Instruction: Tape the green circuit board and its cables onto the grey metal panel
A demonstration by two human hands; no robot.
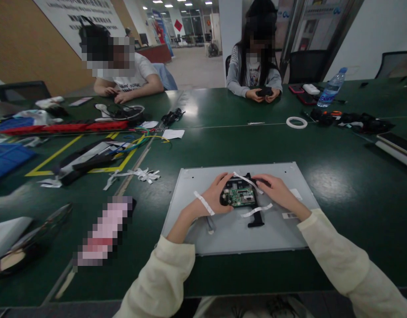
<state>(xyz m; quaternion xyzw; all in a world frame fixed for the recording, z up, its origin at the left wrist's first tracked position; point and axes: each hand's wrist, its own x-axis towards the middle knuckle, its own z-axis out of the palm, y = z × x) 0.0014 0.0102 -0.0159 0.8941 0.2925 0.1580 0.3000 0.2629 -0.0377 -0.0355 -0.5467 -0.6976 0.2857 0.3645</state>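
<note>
A grey metal panel (279,238) lies flat on the green table in front of me. In its middle sits a green circuit board (240,196) on a black part, with white tape strips (256,210) across and beside it. My left hand (214,196) curls round the board's left edge, and a tape strip is stuck on the back of that hand. My right hand (276,189) grips the board's right side, its fingers bent over a white strip. Both sleeves are cream.
Two other people sit across the table, each handling small dark items. Cables, red bars (62,128) and yellow tape lie at the left. A tape roll (296,122), a water bottle (332,87) and tools are at the far right. Loose tape strips (137,174) lie near the panel.
</note>
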